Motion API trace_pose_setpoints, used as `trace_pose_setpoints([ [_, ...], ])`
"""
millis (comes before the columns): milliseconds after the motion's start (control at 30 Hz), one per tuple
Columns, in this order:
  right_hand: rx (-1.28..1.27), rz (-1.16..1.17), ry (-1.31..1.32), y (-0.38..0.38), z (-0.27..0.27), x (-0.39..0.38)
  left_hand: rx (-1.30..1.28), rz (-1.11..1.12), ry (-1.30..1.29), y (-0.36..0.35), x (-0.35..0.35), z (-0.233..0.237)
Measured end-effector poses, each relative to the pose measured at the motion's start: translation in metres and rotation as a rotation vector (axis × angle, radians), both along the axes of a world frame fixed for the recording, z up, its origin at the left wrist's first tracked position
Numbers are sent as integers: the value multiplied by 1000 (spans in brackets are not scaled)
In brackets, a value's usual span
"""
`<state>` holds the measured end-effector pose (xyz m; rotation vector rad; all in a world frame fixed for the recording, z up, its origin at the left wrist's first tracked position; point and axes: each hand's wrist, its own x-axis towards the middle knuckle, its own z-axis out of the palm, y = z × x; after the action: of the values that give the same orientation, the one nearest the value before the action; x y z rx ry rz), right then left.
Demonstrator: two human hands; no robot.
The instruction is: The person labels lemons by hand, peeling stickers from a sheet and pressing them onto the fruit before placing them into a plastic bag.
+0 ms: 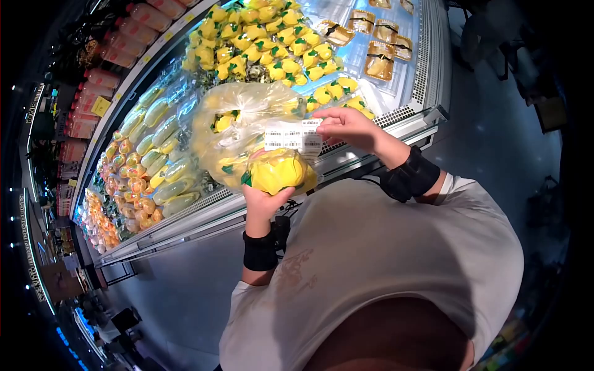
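My left hand (263, 203) is wrapped round a yellow fruit-like piece with green leaf trim (277, 173) in clear film, held low in front of me. A white sheet of barcode labels (283, 138) lies just above it; what supports the sheet is hidden. My right hand (354, 128) has thumb and forefinger pinched at the right end of the sheet, on a barcode label (311, 127). Behind both sits a big clear plastic bag (232, 102), with more yellow pieces showing through or behind it.
A refrigerated display case (396, 117) curves around in front of me. It bears rows of yellow leaf-trimmed pieces (266, 37), long wrapped green produce (164, 133), orange round packs (133, 170) and brown trays (378, 62). Pink-filled bottles (133, 34) line a shelf at upper left.
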<state>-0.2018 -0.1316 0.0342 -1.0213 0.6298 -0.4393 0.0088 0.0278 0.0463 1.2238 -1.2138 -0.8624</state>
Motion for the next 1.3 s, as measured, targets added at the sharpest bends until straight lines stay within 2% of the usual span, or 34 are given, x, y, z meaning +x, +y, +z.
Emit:
trace_pose_setpoints([
  [133, -62, -70, -67, 2, 0, 2, -23, 25, -73, 0, 2, -8],
  [200, -65, -74, -69, 3, 0, 4, -33, -7, -247, -1, -1, -3],
  [400, -138, -168, -95, 0, -5, 4, -95, 19, -347, -4, -11, 5],
  [500, -171, -178, -45, 3, 2, 3, -108, 0, -384, -4, -10, 2],
  [567, -315, -210, 59, 4, 1, 2, -102, 0, -436, -3, -13, 4],
  [700, -420, -276, 154, 10, 10, 2, -44, 17, -526, -2, -18, -1],
  [733, -485, -295, 221, 11, 13, 2, -42, 19, -525, -1, -19, 0],
  [800, -551, -312, 287, 11, 15, 1, 167, 16, -348, 1, -22, 2],
  [833, -571, -325, 290, 11, 15, 0, 168, 18, -348, 1, -23, 2],
  [900, -591, -338, 292, 10, 14, 0, 195, -19, -536, 1, -24, 1],
  [1033, -621, -329, 340, 10, 16, -1, 200, 6, -543, -1, -29, 7],
  [1100, -662, -317, 376, 11, 16, -1, 190, -11, -419, 0, -28, 4],
  [1300, -700, -369, 376, 13, 19, -1, 241, 17, -319, 0, -34, 8],
])
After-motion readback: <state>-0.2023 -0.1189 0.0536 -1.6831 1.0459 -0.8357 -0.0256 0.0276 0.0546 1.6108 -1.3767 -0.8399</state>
